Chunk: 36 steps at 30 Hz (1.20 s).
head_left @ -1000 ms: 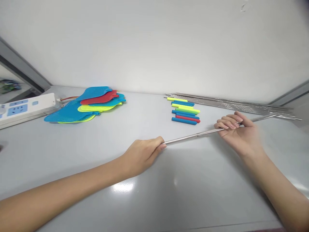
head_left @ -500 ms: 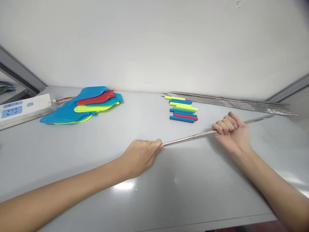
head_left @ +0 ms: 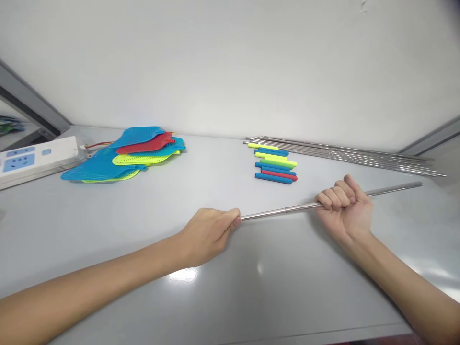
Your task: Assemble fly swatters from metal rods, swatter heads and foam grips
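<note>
A thin, shiny telescopic metal rod (head_left: 276, 212) slants across the table between my two hands, its right end higher in the view. My left hand (head_left: 212, 235) is closed around its left end, which the fingers hide. Farther right, my right hand (head_left: 344, 208) has its fingers curled over the rod, palm turned up, and a length of rod sticks out past it. A joint where the rod changes thickness shows between the hands. Just behind lie several coloured plastic handle tubes (head_left: 275, 178) in blue, red, yellow and green.
Several thin metal rods (head_left: 345, 155) lie bundled along the wall at the back right. Flat fly-swatter heads (head_left: 140, 139) in blue, red and yellow are piled at the back left, beside a white power strip (head_left: 39, 158). All rest on a grey table (head_left: 215, 306).
The rod's right end has dropped a little and swung nearer, so the rod slants less. More of it shows past my right hand. Both hands keep their grip.
</note>
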Each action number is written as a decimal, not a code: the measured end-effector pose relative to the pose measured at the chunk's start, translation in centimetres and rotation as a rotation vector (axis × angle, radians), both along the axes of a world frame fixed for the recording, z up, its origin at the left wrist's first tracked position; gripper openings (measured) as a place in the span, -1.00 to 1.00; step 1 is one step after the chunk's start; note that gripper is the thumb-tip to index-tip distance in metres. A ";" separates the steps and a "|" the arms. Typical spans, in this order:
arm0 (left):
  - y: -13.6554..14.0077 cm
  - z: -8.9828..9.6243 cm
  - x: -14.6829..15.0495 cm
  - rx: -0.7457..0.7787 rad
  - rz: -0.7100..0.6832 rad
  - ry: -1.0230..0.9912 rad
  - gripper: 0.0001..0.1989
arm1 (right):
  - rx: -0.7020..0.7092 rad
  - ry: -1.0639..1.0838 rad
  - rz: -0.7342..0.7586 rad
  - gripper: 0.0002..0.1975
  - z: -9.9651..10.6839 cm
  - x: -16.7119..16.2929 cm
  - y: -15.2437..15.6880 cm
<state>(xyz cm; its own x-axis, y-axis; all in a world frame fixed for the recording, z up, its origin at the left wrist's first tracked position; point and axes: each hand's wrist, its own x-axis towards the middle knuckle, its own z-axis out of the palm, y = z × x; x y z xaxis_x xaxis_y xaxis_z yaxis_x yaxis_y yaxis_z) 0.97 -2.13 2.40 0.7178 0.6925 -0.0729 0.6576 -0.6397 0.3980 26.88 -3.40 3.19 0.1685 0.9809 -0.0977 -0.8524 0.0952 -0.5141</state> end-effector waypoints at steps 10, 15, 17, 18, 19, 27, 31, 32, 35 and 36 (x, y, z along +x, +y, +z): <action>0.0 0.2 0.0 -0.009 -0.017 -0.027 -0.77 | -0.037 -0.048 -0.013 -0.56 0.7 -1.0 -1.0; 0.1 0.4 0.0 -0.007 -0.023 -0.017 -0.74 | -0.047 -0.053 -0.010 -0.57 0.9 -1.4 -1.2; 0.1 0.4 0.0 -0.002 -0.025 -0.023 -0.75 | -0.055 -0.059 0.004 -0.57 0.9 -1.4 -1.2; 0.1 0.4 0.0 0.003 -0.025 -0.024 -0.75 | -0.057 -0.063 0.009 -0.57 0.9 -1.5 -1.2; 0.0 0.4 0.0 0.010 -0.025 -0.023 -0.75 | -0.059 -0.068 0.012 -0.57 0.8 -1.5 -1.2; 0.0 -0.2 0.0 0.072 -0.054 0.000 -0.81 | -0.045 -0.121 0.044 -0.57 1.4 -1.1 -0.9; -0.1 -0.2 0.0 0.086 -0.070 0.001 -0.82 | -0.029 -0.133 0.085 -0.60 1.9 -0.7 -0.8; -0.1 -0.2 0.0 0.093 -0.070 0.004 -0.82 | -0.024 -0.130 0.101 -0.60 1.9 -0.7 -0.7; -0.1 -0.3 0.0 0.113 -0.073 -0.002 -0.83 | -0.006 -0.107 0.143 -0.62 1.9 -0.4 -0.6; -0.2 -0.4 0.0 0.118 -0.074 -0.005 -0.83 | 0.001 -0.097 0.150 -0.63 1.8 -0.4 -0.5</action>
<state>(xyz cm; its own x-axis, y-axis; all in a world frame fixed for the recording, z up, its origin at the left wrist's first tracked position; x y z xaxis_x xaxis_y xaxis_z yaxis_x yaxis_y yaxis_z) 0.97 -2.29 2.04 0.7674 0.6411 0.0094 0.6050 -0.7290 0.3202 26.47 -3.93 5.00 0.0289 0.9958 -0.0867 -0.8037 -0.0285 -0.5944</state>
